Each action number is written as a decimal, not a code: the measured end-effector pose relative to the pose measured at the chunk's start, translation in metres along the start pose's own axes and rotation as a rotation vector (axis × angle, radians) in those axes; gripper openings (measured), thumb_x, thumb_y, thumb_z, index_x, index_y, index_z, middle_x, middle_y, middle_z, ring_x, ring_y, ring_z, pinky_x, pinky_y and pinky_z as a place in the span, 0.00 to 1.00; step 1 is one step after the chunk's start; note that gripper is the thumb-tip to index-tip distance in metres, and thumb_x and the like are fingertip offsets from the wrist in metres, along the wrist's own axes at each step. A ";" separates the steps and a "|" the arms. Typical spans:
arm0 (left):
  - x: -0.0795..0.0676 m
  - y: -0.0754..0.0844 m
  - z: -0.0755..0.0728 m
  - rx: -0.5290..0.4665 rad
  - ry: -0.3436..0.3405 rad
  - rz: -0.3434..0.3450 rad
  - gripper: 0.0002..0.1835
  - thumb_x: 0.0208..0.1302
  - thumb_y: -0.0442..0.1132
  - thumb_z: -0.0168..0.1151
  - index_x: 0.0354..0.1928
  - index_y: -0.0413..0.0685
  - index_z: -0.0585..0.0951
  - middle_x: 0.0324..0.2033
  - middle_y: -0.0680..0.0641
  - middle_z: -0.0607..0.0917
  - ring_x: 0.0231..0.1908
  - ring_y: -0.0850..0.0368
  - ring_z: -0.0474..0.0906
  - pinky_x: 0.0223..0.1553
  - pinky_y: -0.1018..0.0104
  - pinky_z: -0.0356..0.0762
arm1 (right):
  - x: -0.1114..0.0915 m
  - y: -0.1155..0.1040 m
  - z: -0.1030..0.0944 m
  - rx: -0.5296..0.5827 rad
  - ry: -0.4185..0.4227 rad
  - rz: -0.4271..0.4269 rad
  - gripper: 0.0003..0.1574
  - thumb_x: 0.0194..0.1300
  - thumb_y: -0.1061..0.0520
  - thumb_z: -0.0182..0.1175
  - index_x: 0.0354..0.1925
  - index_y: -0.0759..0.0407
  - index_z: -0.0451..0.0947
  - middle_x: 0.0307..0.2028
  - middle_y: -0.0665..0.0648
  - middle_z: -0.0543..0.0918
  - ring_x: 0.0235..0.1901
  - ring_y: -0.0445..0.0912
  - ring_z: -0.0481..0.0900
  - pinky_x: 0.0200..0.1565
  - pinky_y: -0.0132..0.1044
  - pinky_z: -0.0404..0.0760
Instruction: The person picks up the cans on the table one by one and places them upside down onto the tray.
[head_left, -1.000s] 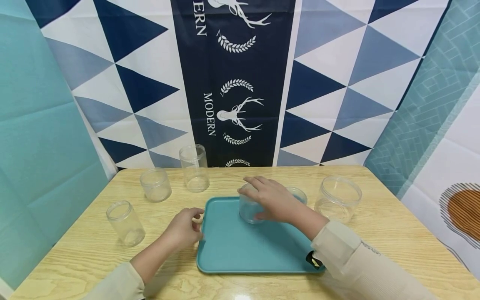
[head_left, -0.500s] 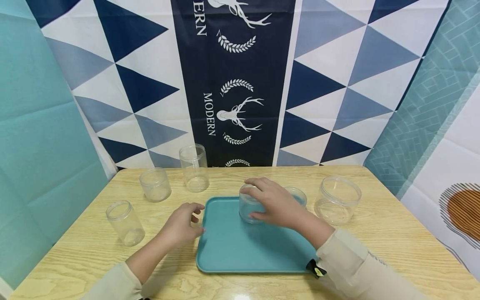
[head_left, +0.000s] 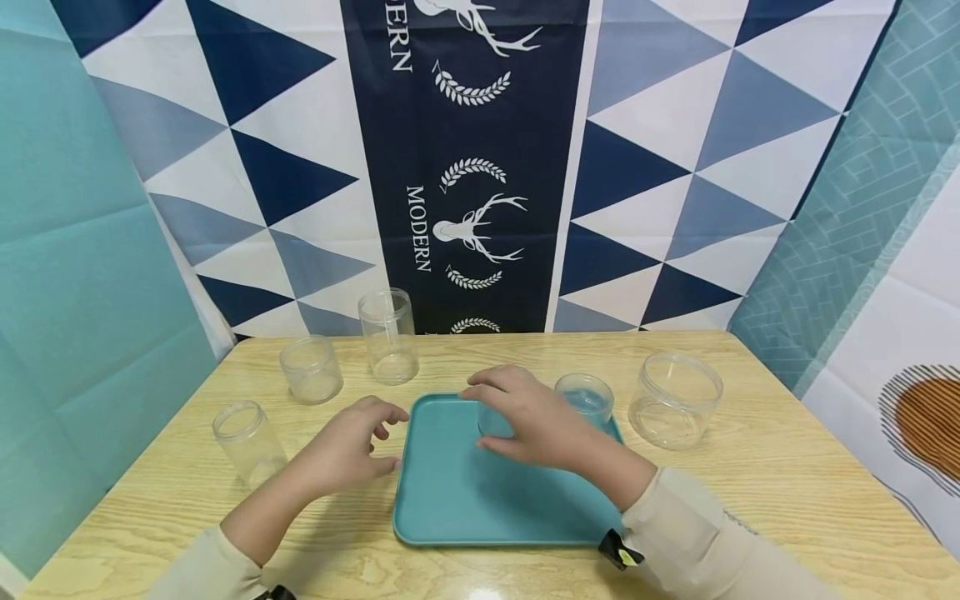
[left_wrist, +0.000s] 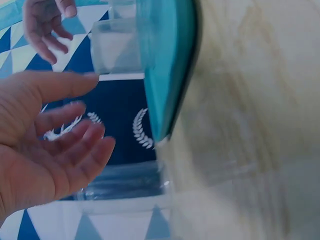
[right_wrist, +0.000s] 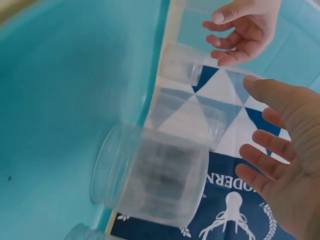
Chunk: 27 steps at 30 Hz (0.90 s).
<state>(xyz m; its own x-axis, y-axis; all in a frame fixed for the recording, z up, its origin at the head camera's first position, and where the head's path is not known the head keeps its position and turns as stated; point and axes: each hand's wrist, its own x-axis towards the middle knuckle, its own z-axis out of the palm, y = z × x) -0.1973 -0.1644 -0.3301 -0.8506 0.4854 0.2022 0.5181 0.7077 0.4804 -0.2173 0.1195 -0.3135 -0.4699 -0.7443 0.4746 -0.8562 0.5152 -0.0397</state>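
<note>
A clear plastic jar [head_left: 492,423] stands on the teal tray [head_left: 480,500], its wider ringed end against the tray in the right wrist view. My right hand [head_left: 528,421] hovers beside it with fingers spread. The right wrist view shows a gap between those fingers and the jar [right_wrist: 160,180]. At the tray's back right corner is a second, low clear jar [head_left: 585,400]. My left hand [head_left: 341,450] is at the tray's left edge, thumb and fingers apart, holding nothing. In the head view my right hand covers part of the first jar.
Left of the tray are a slim clear jar [head_left: 251,442], a short one [head_left: 311,371] and a tall one [head_left: 388,337]. A wide clear jar [head_left: 675,400] stands to the right. All are on a wooden table [head_left: 787,467] with a patterned cloth [head_left: 300,167] behind.
My right hand has shifted slightly left and nearer to me, uncovering more of the low jar. My left hand has drawn back a little and its fingers have opened wider. The jars look unmoved.
</note>
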 end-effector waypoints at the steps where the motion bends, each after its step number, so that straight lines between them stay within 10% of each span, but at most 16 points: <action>1: -0.001 -0.001 -0.003 0.007 -0.026 0.031 0.26 0.50 0.31 0.74 0.54 0.41 0.79 0.46 0.45 0.78 0.40 0.54 0.76 0.32 0.68 0.77 | 0.001 -0.001 0.000 0.007 -0.001 0.000 0.34 0.54 0.51 0.74 0.57 0.58 0.76 0.56 0.59 0.77 0.58 0.52 0.73 0.59 0.48 0.73; 8: -0.008 0.000 -0.016 0.055 -0.127 0.136 0.26 0.51 0.32 0.74 0.54 0.44 0.79 0.49 0.48 0.77 0.44 0.52 0.77 0.41 0.61 0.80 | 0.008 -0.009 0.001 0.047 -0.040 0.016 0.34 0.55 0.50 0.73 0.58 0.57 0.75 0.54 0.55 0.77 0.56 0.49 0.74 0.57 0.44 0.75; 27: -0.029 0.002 -0.048 0.283 0.132 0.193 0.25 0.45 0.34 0.79 0.49 0.45 0.82 0.45 0.50 0.77 0.43 0.53 0.77 0.42 0.57 0.80 | 0.022 -0.024 0.005 0.134 -0.104 0.054 0.43 0.56 0.44 0.72 0.66 0.52 0.69 0.70 0.58 0.64 0.67 0.51 0.64 0.62 0.49 0.71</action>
<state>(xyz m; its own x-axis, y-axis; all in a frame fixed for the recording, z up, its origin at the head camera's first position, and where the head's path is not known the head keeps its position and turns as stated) -0.1761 -0.2018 -0.2942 -0.7295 0.5667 0.3829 0.6589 0.7324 0.1715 -0.2083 0.0880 -0.3067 -0.5301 -0.7605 0.3749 -0.8466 0.4997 -0.1834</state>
